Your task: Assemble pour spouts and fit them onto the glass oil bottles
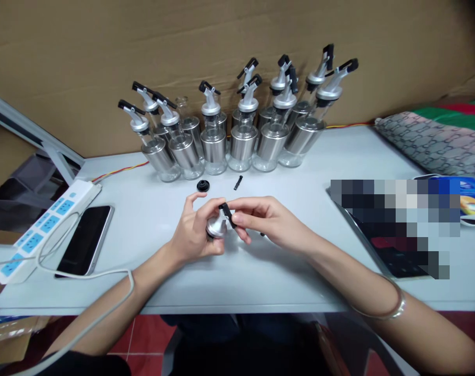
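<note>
Near the middle of the table, my left hand (196, 230) is wrapped round a silver pourer top (217, 227), its spout pointing up. The fingers of my right hand (266, 219) pinch a black lever piece (228, 215) at the top of that pourer. Just beyond my hands, a round black stopper (203, 186) and a small black strip (238, 182) lie on the table. Another small dark part (262, 234) shows partly under my right hand.
Several glass bottles with steel sleeves (243, 149) stand along the back, most with pourers. A power strip (42, 230), a phone (84, 240) and a white cable (104, 272) are at left. A dark, partly pixelated tablet-like object (390, 256) and a patterned cloth (429, 138) are at right.
</note>
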`<state>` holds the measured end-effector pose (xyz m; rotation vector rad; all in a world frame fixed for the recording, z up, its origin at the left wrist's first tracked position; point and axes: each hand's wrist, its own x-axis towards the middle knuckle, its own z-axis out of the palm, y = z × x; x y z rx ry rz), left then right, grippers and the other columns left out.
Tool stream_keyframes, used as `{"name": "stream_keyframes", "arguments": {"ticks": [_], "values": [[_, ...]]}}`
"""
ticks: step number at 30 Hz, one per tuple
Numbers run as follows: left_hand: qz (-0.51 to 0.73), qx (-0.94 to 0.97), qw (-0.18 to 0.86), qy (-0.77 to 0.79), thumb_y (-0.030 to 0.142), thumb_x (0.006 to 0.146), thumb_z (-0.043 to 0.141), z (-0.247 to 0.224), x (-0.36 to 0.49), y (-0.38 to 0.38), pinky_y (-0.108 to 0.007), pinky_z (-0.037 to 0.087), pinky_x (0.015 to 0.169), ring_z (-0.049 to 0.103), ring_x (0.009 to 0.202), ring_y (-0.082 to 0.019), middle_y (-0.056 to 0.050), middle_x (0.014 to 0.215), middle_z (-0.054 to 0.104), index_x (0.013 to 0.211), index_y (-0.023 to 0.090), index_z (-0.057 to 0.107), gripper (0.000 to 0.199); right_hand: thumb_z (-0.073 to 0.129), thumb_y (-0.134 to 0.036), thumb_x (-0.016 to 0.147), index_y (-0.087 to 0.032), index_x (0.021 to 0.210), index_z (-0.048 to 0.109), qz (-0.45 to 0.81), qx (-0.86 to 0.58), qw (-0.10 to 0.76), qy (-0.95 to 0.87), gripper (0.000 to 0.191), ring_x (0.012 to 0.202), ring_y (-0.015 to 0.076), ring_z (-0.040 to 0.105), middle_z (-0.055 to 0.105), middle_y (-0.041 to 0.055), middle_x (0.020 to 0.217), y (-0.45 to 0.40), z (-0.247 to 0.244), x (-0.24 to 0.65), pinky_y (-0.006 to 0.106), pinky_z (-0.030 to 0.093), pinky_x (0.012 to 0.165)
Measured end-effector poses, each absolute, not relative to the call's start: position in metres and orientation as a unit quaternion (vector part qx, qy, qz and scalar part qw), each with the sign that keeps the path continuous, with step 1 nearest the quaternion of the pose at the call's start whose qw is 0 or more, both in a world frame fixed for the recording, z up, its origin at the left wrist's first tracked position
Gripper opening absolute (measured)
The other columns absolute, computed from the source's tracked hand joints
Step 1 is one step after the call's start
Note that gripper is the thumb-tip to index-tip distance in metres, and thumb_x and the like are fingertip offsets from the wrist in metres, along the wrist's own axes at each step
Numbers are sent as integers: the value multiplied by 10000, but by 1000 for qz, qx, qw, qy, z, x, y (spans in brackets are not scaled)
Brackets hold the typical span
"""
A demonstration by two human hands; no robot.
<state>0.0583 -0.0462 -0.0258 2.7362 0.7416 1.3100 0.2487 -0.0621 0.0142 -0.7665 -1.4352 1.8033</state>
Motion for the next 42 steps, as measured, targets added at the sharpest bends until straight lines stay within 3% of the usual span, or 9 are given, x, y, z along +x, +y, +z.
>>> {"name": "stream_keyframes", "arguments": {"ticks": [8,19,24,28,34,39,42], "values": [[426,883,0,196,373,858,375,-26,59,-44,-472,469,840,503,519,-136,21,718,564,1322,131,320,526,674,-403,778,-125,863,677,729,-260,318,-548,291,575,62,388,496,-37,650,-57,12,249,218,311,557],[410,888,18,209,336,840,400,-28,58,-45,-459,469,873,509,541,-132,3,787,603,1332,178,284,530,594,-509,815,-140,868,679,626,-284,358,-632,383,715,116,489,575,22,814,-65,17,247,246,391,670],[405,887,10,222,328,831,439,-28,57,-45,-420,502,806,574,700,-182,-41,848,619,1374,189,235,596,529,-355,893,-150,918,643,552,-294,359,-693,236,732,125,490,569,21,818,-66,16,247,250,388,684],[402,889,34,218,285,836,461,-25,57,-46,-408,506,794,570,691,-183,-15,744,595,1434,156,163,680,463,-222,918,-170,908,573,465,-318,350,-749,122,738,128,473,537,24,836,-69,16,245,251,384,697],[420,884,23,203,282,856,412,-23,60,-47,-370,504,759,565,650,-156,-61,911,645,1417,198,223,598,453,-216,921,-197,757,442,425,-323,356,-767,165,675,122,415,441,-9,751,-70,14,241,247,359,642],[414,881,7,228,361,837,430,-22,58,-45,-379,488,773,563,678,-188,-10,746,607,1344,189,314,547,463,-290,928,-181,840,511,467,-328,343,-746,149,693,121,421,453,-10,759,-70,15,243,248,358,661],[405,883,5,236,350,815,454,-22,57,-44,-401,472,805,554,658,-185,1,748,609,1324,198,313,550,478,-330,918,-173,859,541,502,-329,337,-725,179,692,120,416,460,-11,753,-70,16,245,245,357,656]]}}
